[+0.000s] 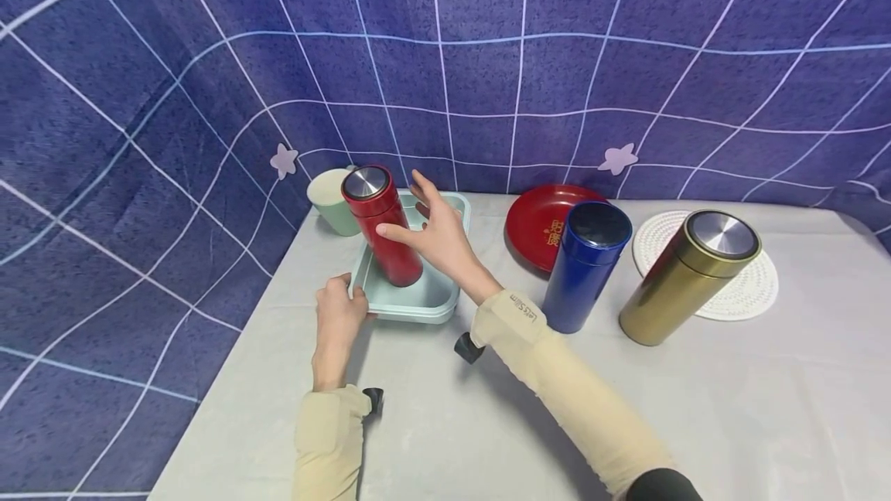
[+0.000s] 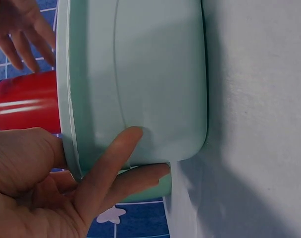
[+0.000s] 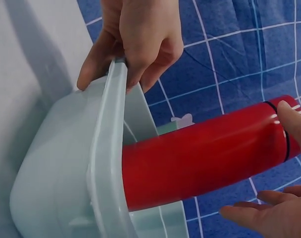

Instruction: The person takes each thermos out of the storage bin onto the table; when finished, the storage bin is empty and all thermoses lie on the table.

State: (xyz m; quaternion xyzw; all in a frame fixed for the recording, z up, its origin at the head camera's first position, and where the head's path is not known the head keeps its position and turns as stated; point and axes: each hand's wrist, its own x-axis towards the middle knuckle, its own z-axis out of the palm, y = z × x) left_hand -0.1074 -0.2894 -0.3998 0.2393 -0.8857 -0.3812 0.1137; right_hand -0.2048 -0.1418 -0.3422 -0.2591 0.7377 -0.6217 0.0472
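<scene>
Left hand (image 1: pixel 339 314) grips the tray (image 1: pixel 431 301) rim at seven o'clock, steadying it; right hand (image 1: pixel 437 234), fingers spread, touches the upright red flask (image 1: pixel 383 224).

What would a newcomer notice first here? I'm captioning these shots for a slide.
The red flask standing in the pale green tray at the table's left rear, with the right hand open beside it, thumb touching it. The left hand grips the tray's near corner. To the right stand a blue flask and a gold flask.
</scene>
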